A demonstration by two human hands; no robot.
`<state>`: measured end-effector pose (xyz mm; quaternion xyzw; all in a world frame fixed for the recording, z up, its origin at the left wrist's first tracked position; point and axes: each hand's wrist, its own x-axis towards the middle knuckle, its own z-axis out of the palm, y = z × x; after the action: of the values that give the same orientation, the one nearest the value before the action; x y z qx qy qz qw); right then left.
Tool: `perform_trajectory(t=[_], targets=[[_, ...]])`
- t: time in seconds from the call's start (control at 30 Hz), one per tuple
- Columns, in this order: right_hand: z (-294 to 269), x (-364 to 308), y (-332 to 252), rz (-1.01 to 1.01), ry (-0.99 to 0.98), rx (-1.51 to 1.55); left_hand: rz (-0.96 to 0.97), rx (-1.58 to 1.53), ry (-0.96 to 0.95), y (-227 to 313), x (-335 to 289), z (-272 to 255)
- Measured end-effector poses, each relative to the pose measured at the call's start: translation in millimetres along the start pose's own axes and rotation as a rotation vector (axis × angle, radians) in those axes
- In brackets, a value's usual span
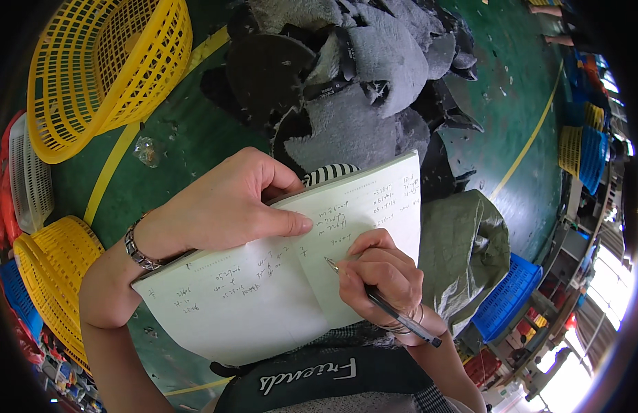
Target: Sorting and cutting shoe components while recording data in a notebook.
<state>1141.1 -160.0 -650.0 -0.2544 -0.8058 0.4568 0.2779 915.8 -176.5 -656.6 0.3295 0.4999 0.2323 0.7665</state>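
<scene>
Now we grip the notebook (264,289) with our left hand (222,206), right hand (381,272) fingers clamped on pen (384,303); page part-filled, lower half blank.

Green floor (188,138) — yellow baskets (105,69), grey fabric pile (374,82), blue crate (508,296).
</scene>
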Motion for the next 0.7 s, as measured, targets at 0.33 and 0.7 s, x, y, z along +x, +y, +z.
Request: perform_trajectory(t=[0.33,0.7], targets=[[2.8,0.9,1.2,-0.018,-0.023,-0.067,0.019,0.004,0.011,-1.3,-0.7,1.2],[0.9,-3.0,-1.0,0.044,-0.032,-0.046,0.022,0.003,0.011,-2.2,-1.7,2.3]])
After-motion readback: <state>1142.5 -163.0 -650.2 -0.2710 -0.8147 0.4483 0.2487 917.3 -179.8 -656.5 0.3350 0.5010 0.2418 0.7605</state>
